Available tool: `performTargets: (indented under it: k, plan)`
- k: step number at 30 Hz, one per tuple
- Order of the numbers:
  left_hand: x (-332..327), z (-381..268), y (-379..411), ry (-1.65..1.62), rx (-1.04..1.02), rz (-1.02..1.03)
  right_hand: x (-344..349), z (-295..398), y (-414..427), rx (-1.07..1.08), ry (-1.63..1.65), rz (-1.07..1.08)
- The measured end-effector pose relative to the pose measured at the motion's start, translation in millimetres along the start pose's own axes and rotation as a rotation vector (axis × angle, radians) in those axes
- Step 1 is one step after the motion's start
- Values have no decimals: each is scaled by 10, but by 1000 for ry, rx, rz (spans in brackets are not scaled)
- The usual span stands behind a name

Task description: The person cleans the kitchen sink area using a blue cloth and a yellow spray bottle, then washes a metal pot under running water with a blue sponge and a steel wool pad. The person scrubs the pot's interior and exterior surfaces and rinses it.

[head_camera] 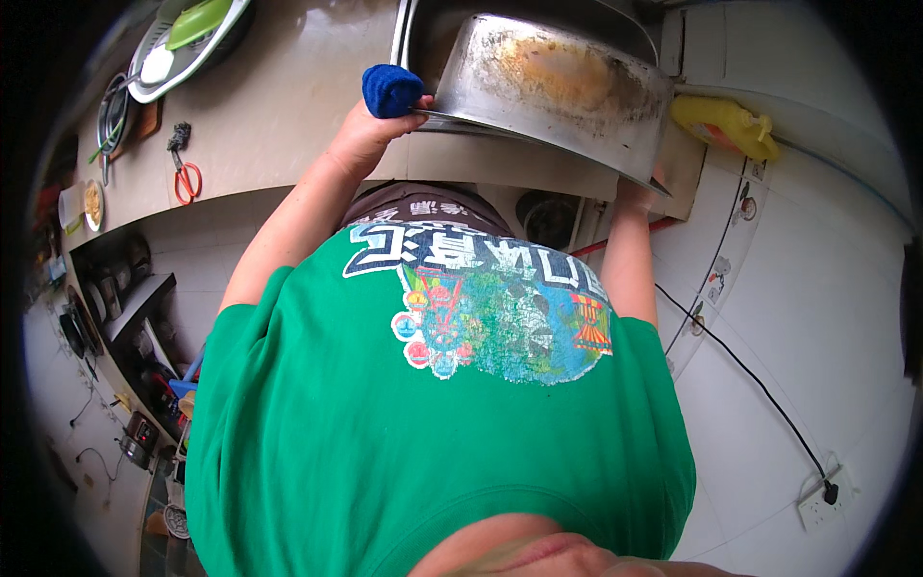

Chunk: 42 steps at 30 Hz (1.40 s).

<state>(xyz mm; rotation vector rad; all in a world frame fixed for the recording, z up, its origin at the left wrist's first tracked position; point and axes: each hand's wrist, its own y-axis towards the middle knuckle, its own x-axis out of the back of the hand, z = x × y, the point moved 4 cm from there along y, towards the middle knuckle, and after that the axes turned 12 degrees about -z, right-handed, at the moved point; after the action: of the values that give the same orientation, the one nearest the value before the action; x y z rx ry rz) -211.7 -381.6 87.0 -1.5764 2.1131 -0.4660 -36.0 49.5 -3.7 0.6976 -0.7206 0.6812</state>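
Observation:
A large stainless-steel rectangular pan [548, 86] is tilted over the sink [433, 43], its outer base turned up and stained brown and black. My left hand [378, 130] grips the left end of the pan's rim, thumb along the edge. A bunched dark blue cloth [391, 90] sits at the fingers of that hand. At the near right corner, my right hand [640, 193] holds the rim from below, its fingers mostly hidden by the metal. The inside of the pan is out of sight.
A yellow plastic bottle [721, 126] lies right of the pan by the tiled wall. On the counter [310, 94] to the left are red-handled scissors [187, 180], a white basin [155, 90] with a green bowl [198, 23], and a small plate of food [94, 205]. A black cord [757, 382] runs along the wall.

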Motion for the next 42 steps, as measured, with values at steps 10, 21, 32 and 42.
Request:
performTargets:
  k: [10,21,32,42]
  plan:
    - [-136,-111,128,618,-346,-251,-72,269,130,-134,105,26]
    - [-666,78,277,715,-529,50,186,267,342,-270,-149,43]
    - [-331,77,377,743,-289,-259,204,1097,732,366,-382,109]
    - [73,160,553,673,0,-338,-193,1430,906,444,-99,264]
